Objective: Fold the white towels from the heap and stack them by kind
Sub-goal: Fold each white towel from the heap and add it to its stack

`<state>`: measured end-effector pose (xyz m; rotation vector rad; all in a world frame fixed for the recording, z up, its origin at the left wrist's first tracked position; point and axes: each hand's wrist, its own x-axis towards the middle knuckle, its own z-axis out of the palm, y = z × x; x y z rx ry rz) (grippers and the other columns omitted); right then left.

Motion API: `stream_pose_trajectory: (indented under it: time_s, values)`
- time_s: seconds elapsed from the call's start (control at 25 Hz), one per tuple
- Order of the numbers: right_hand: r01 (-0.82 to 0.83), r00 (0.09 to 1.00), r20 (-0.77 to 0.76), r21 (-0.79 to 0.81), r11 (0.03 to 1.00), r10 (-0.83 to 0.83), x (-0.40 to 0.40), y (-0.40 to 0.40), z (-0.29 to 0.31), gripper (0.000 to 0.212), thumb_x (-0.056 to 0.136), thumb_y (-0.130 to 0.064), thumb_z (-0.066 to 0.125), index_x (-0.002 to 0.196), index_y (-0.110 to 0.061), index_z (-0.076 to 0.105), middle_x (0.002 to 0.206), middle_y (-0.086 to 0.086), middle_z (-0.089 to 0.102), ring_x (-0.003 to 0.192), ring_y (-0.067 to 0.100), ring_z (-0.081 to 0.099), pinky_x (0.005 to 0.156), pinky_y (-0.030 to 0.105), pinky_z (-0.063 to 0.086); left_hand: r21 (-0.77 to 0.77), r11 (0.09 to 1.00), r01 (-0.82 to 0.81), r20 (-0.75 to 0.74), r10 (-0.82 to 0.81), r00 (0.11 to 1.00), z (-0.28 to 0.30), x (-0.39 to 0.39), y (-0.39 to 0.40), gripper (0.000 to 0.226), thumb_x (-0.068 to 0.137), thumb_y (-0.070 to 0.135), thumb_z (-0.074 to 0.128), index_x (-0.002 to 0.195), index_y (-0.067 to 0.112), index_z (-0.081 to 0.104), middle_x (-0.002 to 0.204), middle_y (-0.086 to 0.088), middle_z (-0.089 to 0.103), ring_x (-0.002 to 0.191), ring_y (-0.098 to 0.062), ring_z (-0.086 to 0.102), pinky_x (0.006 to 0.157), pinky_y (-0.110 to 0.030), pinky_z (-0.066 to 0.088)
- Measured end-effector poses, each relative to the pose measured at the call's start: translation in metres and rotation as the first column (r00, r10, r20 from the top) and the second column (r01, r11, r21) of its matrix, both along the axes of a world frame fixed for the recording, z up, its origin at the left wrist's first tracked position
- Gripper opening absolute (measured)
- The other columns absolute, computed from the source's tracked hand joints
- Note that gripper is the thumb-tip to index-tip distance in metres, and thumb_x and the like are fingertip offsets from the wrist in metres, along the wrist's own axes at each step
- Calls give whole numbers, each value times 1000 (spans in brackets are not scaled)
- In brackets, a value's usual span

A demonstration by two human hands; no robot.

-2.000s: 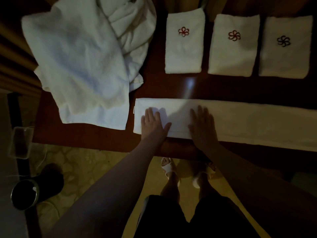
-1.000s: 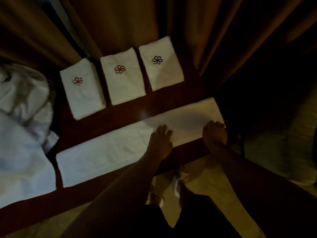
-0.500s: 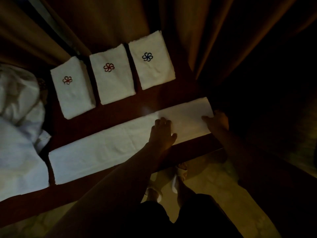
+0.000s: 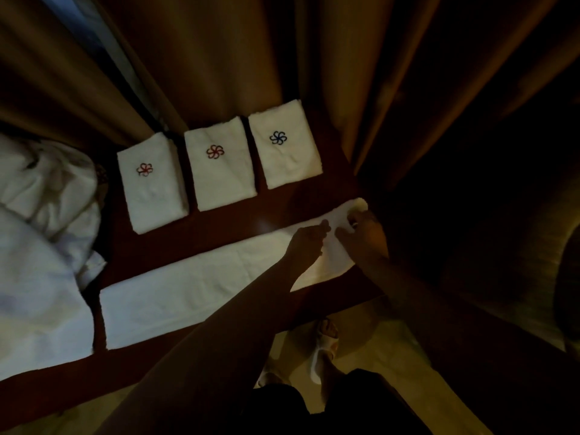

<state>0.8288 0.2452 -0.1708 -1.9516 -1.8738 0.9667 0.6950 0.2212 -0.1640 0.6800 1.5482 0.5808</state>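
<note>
A long white towel (image 4: 194, 287), folded into a narrow strip, lies along the front of the dark wooden table (image 4: 219, 227). My right hand (image 4: 364, 237) grips the strip's right end, which lifts and curls up off the table. My left hand (image 4: 309, 241) rests on the strip just left of it, fingers pinching the cloth near the fold. Behind the strip stand three folded white towels in a row: two with a red flower (image 4: 150, 183) (image 4: 219, 164) and one with a blue flower (image 4: 284, 146). The heap of unfolded white towels (image 4: 40, 246) lies at the left.
Brown curtains (image 4: 219, 58) hang close behind the table. The table's right end sits just past the strip's right end. Below the front edge are a pale floor (image 4: 376, 356) and my sandalled feet (image 4: 323, 346). Everything at the right is dark.
Both hands slid right along the strip from its left part to its right end. The right hand took hold of that end and raised it; the left hand closed in beside it.
</note>
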Motion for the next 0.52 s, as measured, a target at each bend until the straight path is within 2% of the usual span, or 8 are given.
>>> stream_pose_trajectory:
  time_s: [0.08,0.16,0.24,0.32,0.44,0.48,0.52]
  values:
    - [-59,993,-101,75,995,67,-17,-13,9,28,87,-20,65,109,-3,62,125,14,52,116,27,53,95,32,45,-84,987,-137,204,152,967,14,-5,1,51,98,46,46,125,4,58,112,-14,63,94,-24,63,77,-33,53]
    - [-105,968,-214,112,988,127,-33,-27,17,18,82,-12,69,97,-4,65,130,14,47,121,28,48,99,37,45,-90,982,-168,245,185,952,21,-18,-5,55,93,54,49,123,9,60,112,-11,66,103,-26,64,79,-38,56]
    - [-116,944,-300,85,990,136,-48,-40,24,13,84,-8,64,96,-4,65,126,15,48,116,28,50,93,33,45,-66,984,-166,206,177,963,23,-34,-16,48,91,51,56,118,12,62,112,-10,67,101,-25,65,79,-39,56]
    - [22,932,-363,53,998,-1,-62,-51,29,12,92,-13,55,97,-5,62,112,14,56,104,28,57,84,28,45,-36,980,-196,185,199,962,20,-46,-25,42,92,44,58,114,9,63,114,-15,67,100,-27,64,87,-41,54]
    - [356,821,-453,-66,932,-346,-83,-61,32,17,96,-25,52,107,-13,54,101,4,60,95,23,63,76,33,54,3,987,-162,282,154,947,17,-53,-42,57,87,53,58,124,9,59,122,-17,63,112,-28,60,101,-41,47]
    - [408,807,-424,-103,907,-411,-87,-61,32,19,96,-25,53,111,-13,50,102,4,59,96,23,63,74,30,53,39,993,-113,248,100,964,16,-54,-48,54,86,52,59,121,11,61,122,-16,63,110,-25,61,99,-36,48]
    - [420,812,-389,-126,899,-434,-89,-62,32,25,94,-23,56,115,-12,48,105,5,58,99,22,62,75,28,51,76,993,-95,200,79,977,17,-54,-54,41,89,46,59,112,13,63,119,-15,64,103,-21,63,94,-30,49]
